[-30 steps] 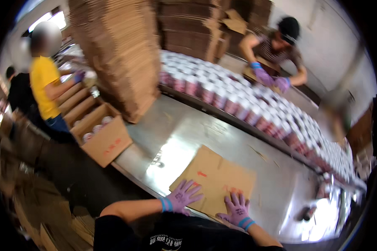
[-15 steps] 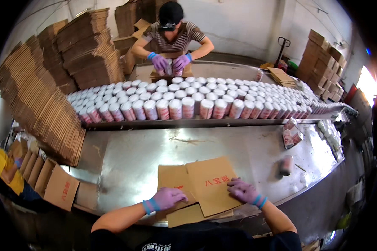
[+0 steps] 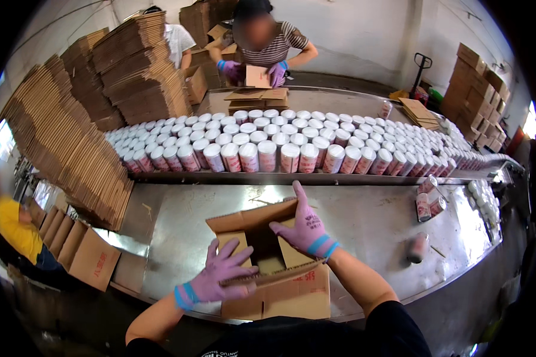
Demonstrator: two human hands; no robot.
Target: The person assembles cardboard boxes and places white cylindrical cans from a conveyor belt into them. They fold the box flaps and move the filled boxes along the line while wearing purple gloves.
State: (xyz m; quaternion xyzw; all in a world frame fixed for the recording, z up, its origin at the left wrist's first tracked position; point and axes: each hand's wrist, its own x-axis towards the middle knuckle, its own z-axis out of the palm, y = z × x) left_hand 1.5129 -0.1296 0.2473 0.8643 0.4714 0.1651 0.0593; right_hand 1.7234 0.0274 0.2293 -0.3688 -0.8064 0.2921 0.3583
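A brown cardboard box (image 3: 292,294) stands opened up on the steel table (image 3: 363,220) right in front of me. My left hand (image 3: 220,275), in a purple glove, grips the near wall of the box at its top edge. My right hand (image 3: 304,225), also gloved in purple, lies flat with fingers spread on an inner flap, pressing it down into the box. The box's far flap (image 3: 250,217) stands up behind the hands.
Rows of white and pink cans (image 3: 292,149) fill a raised shelf across the table. Tall stacks of flat cartons (image 3: 65,143) stand at the left. A person in a striped shirt (image 3: 268,50) handles cardboard beyond. Loose cans (image 3: 426,202) lie at the right. Another person in yellow (image 3: 15,229) sits lower left.
The flat carton under my hands has been opened into a box shape. My right hand moved onto an inner flap, and my left hand took hold of the near wall.
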